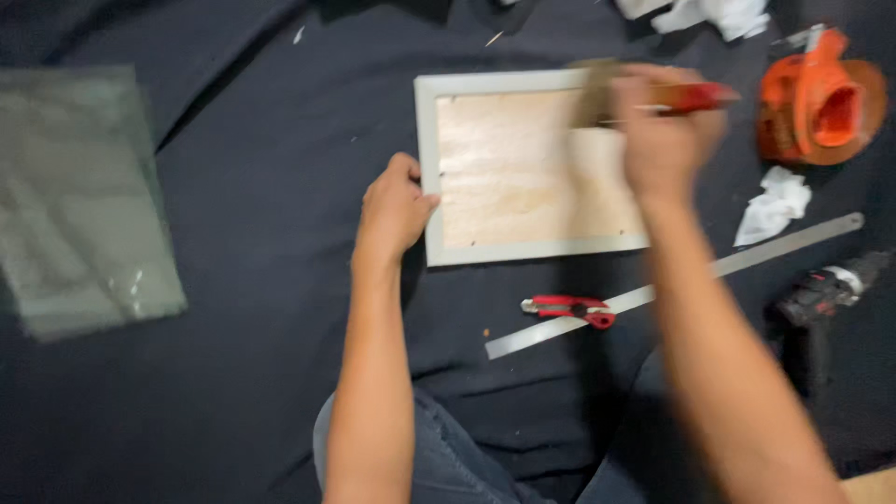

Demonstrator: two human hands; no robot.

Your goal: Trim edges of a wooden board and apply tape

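Head view showed a dark cloth (233, 233) spread over the floor, with a glass sheet (79, 196) lying at nine o'clock and a white frame (425, 168), backing up, near centre, where the left hand (394, 210) pressed its left edge, fingers curled against it, likely to keep it from sliding. At one o'clock the right hand (665, 131), blurred by motion, gripped a red-handled tool (695, 96) over the frame's top right corner, its working end too smeared to identify. Smaller things lay right: an orange tape dispenser (819, 103), a steel ruler (672, 285), a half-cut-off drill (826, 291), a red cutter (569, 308).
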